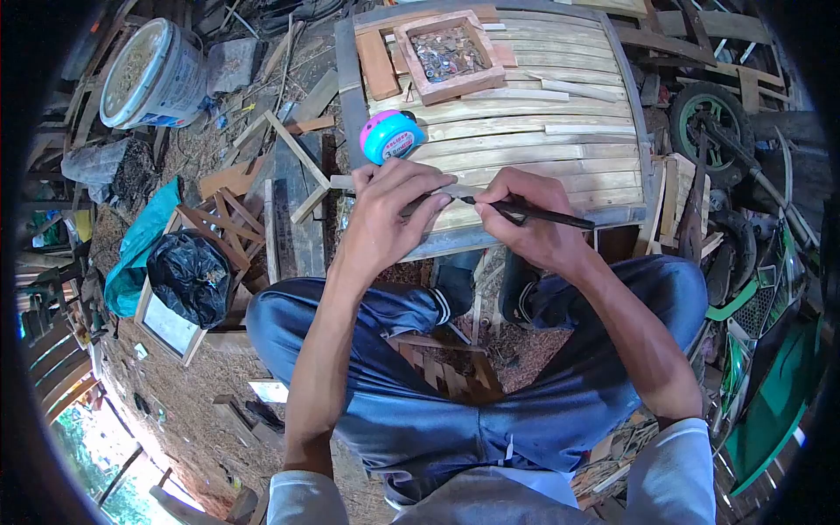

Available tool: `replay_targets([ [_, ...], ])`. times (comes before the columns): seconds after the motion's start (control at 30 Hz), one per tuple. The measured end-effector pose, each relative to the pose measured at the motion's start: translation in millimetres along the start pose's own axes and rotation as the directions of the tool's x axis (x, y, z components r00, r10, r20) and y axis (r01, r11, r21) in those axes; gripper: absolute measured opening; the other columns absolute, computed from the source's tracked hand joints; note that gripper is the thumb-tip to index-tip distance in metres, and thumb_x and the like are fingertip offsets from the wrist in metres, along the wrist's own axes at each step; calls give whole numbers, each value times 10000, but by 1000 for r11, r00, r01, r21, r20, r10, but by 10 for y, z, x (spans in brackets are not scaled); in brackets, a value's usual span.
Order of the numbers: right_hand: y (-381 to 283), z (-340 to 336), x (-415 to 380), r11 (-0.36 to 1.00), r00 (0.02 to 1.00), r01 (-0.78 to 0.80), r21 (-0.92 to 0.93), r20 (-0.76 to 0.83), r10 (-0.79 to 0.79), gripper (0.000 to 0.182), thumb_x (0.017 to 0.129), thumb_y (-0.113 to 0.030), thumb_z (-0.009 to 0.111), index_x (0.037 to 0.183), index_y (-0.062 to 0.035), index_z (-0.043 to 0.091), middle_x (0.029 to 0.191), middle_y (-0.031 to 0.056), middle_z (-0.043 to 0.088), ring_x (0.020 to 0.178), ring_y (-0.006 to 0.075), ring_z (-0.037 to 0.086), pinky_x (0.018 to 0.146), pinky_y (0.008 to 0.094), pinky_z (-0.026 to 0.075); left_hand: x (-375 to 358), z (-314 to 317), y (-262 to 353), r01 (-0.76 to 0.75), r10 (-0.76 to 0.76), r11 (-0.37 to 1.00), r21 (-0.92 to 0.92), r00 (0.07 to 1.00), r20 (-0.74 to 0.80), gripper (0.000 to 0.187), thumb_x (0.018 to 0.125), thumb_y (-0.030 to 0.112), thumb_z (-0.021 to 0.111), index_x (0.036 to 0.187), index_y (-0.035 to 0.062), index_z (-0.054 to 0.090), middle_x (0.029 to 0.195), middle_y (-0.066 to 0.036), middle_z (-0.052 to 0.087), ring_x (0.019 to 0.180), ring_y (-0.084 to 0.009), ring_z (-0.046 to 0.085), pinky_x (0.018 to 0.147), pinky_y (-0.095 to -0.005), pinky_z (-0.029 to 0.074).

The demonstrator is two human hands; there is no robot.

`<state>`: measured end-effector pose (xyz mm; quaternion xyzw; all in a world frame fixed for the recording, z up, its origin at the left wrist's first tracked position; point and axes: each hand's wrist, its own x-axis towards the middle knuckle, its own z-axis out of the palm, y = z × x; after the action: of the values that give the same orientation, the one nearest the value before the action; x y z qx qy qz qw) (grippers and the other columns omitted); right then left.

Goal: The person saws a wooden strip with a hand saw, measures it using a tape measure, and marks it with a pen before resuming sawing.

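Head view: daylight, diffuse, evenly bright across the middle. Slatted panel [560,140] pale and well lit, no hard glare. Soft shadow under both forearms and between the knees; darkest patch beneath the panel's near edge. Lower left corner blown out white-green where outdoor light enters. Strong fisheye: black vignette rings all four corners, straight timbers bow near the rim. Centre sharp; periphery soft and smeared, detail in the scrap at left indistinct.
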<state>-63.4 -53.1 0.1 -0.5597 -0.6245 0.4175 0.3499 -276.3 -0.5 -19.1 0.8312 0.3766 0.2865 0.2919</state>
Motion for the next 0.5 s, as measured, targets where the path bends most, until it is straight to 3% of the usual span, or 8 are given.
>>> replay_targets([
  [0.43,-20,2,4,999,999,-32,11,4,32,99,840,-64,702,847,10,636,791,66,665,725,92,584,660,259,470,-7,0,-21,-6,6,1000,-12,1000,1,218,803,142,758,1019,115,745,1006,-21,710,979,-186,619,872,-348,345],
  [0.5,-31,16,8,1000,1000,-17,17,-17,17,119,825,-73,696,835,8,609,725,82,613,661,117,548,610,291,450,-3,-2,-15,-6,6,1000,-8,1000,3,218,803,142,758,1020,117,745,1004,-21,709,977,-185,619,871,-348,344],
])
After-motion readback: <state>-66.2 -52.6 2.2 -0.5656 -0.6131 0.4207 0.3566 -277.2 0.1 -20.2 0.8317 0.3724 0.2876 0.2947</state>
